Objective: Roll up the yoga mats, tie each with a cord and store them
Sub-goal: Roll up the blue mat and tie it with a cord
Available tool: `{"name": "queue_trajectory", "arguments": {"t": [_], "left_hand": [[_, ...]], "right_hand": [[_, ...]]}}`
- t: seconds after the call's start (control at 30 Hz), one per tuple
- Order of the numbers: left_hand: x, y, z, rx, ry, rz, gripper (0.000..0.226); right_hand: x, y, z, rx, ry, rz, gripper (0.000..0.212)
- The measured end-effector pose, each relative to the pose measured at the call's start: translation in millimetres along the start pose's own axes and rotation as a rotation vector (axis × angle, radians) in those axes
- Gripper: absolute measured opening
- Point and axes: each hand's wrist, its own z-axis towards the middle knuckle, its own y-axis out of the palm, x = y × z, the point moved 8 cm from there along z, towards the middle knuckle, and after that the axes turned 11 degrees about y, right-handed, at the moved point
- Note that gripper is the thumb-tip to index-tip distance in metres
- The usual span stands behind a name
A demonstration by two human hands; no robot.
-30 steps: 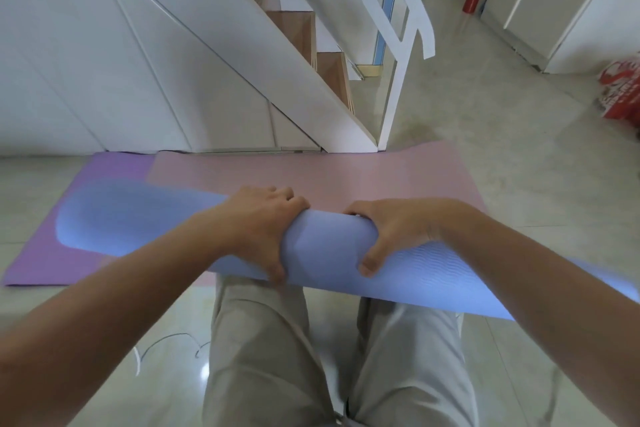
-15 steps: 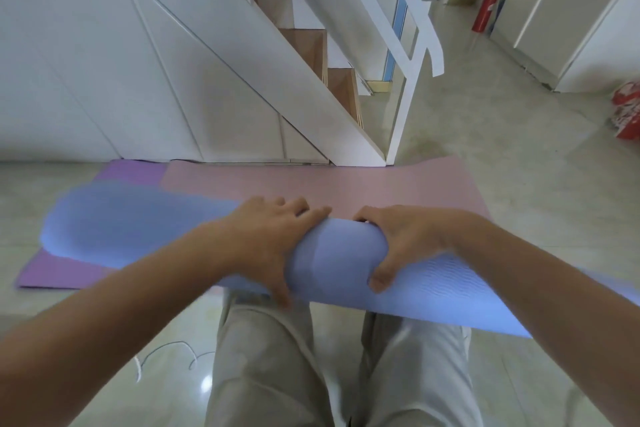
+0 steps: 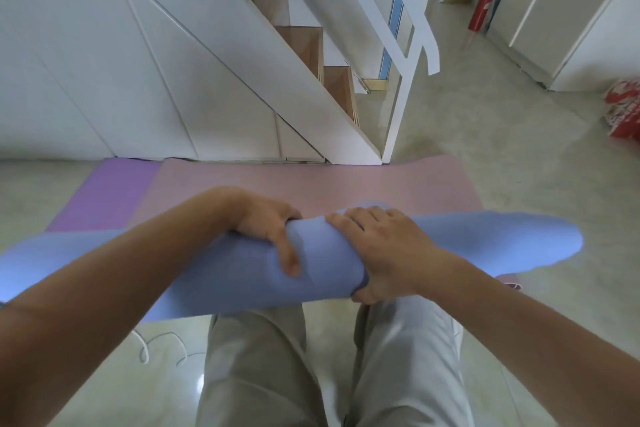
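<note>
Lying on pale floor [image 3: 502,135] by stairs [image 3: 301,42], pink mat [image 3: 311,180] apparently overlaps purple mat [image 3: 110,198].

I read the blue mat [image 3: 322,263] as matt foam, perhaps finely ribbed, though blur hides the grain. The pink mat [image 3: 311,177] and purple mat [image 3: 114,191] look matt too. The floor [image 3: 502,135] is glossy, smooth tile, the steps [image 3: 304,45] are wood and the trousers [image 3: 256,374] plain cloth.

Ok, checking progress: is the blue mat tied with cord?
No, the blue mat is bare; a white cord lies on the floor.
</note>
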Motion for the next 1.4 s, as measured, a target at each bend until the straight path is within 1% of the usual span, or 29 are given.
{"name": "queue_trajectory", "arguments": {"t": [0.03,0.07,0.13,0.2,0.23,0.27,0.33,0.37,0.4,0.47,0.5,0.53,0.6,0.67,0.7,0.73,0.8,0.83,0.87,0.93,0.97,1.0,1.07,1.13,1.2,1.23,1.3,1.37,1.4], "left_hand": [[2.2,0.9,-2.5,0.022,0.007,0.04,0.096],[6.4,-0.8,-6.3,0.063,0.019,0.14,0.11],[21.6,-3.1,-20.2,0.177,0.044,0.497,0.132],[38.4,7.5,-32.9,0.317,0.103,0.89,0.139],[44.1,16.1,-35.4,0.36,0.128,1.005,0.139],[45.2,22.3,-35.1,0.377,0.135,1.051,0.135],[38.0,23.8,-29.6,0.341,0.117,0.984,0.125],[32.7,17.9,-25.1,0.309,0.105,0.906,0.12],[28.5,8.4,-20.0,0.273,0.092,0.803,0.114],[19.3,-7.0,-9.6,0.168,0.068,0.518,0.102],[13.3,-9.9,-3.3,0.104,0.059,0.368,0.098],[7.2,-9.7,3.2,0.049,0.05,0.236,0.095],[1.5,-5.8,7.5,-0.016,0.025,0.086,0.09],[4.2,-4.1,5.1,-0.007,0.036,0.058,0.1],[7.3,-4.0,0.2,0.022,0.038,0.098,0.11],[13.1,-5.1,-5.4,0.06,0.049,0.209,0.118],[30.6,-3.0,-20.7,0.188,0.087,0.587,0.127],[39.6,3.7,-26.9,0.259,0.11,0.788,0.131],[46.3,13.1,-30.5,0.31,0.127,0.936,0.134],[49.1,25.5,-28.5,0.37,0.132,1.065,0.131],[46.4,25.7,-26.0,0.386,0.125,1.067,0.125],[42.8,21.5,-23.0,0.381,0.117,1.038,0.118],[37.2,2.9,-14.4,0.326,0.11,0.883,0.107],[29.1,-17.3,-2.0,0.215,0.079,0.584,0.098],[17.9,-30.9,14.9,0.09,0.023,0.347,0.095],[14.8,-36.1,21.2,0.061,0.0,0.284,0.094],[11.7,-41.0,28.2,0.045,-0.022,0.195,0.089],[14.5,-43.8,26.7,0.088,-0.03,0.165,0.092],[17.4,-44.1,22.1,0.117,-0.03,0.213,0.102]], "right_hand": [[2.8,-2.2,3.5,-0.009,-0.002,0.005,0.115],[7.2,-6.4,6.9,-0.042,0.004,0.03,0.113],[20.7,-12.5,15.8,-0.204,0.039,0.193,0.107],[26.7,-9.3,19.6,-0.427,0.057,0.443,0.098],[27.2,-5.6,20.7,-0.512,0.066,0.543,0.093],[27.3,-2.0,19.9,-0.573,0.083,0.61,0.09],[23.3,3.5,15.8,-0.612,0.098,0.669,0.094],[20.7,3.2,12.7,-0.578,0.096,0.653,0.103],[19.4,-0.9,9.3,-0.498,0.097,0.58,0.113],[13.2,-7.5,1.6,-0.274,0.068,0.291,0.132],[5.8,-7.5,-3.0,-0.17,0.032,0.145,0.137],[-0.7,-3.8,-5.4,-0.097,0.008,0.044,0.137],[-5.2,1.7,-3.0,-0.04,-0.002,0.001,0.128],[2.2,-3.4,5.2,-0.064,-0.002,0.059,0.119],[9.2,-7.1,10.1,-0.126,0.011,0.11,0.115],[16.6,-9.7,14.5,-0.216,0.031,0.195,0.112],[25.4,-7.0,19.0,-0.423,0.052,0.474,0.099],[25.6,-1.7,20.8,-0.511,0.055,0.592,0.093],[25.4,3.6,21.9,-0.575,0.077,0.669,0.09],[25.7,15.1,21.7,-0.651,0.118,0.749,0.09],[24.1,16.3,20.3,-0.649,0.125,0.767,0.09],[22.5,11.8,17.6,-0.607,0.124,0.763,0.093],[24.0,-2.6,11.8,-0.433,0.136,0.663,0.112],[16.2,-15.4,1.8,-0.254,0.129,0.403,0.132],[0.7,-8.9,-1.4,-0.114,0.087,0.126,0.14],[-2.9,-3.0,0.5,-0.066,0.08,0.057,0.137],[2.8,0.8,10.6,-0.035,0.093,0.069,0.127],[19.9,-3.7,22.7,-0.106,0.115,0.191,0.119],[29.3,-5.7,28.0,-0.165,0.133,0.295,0.116]]}}
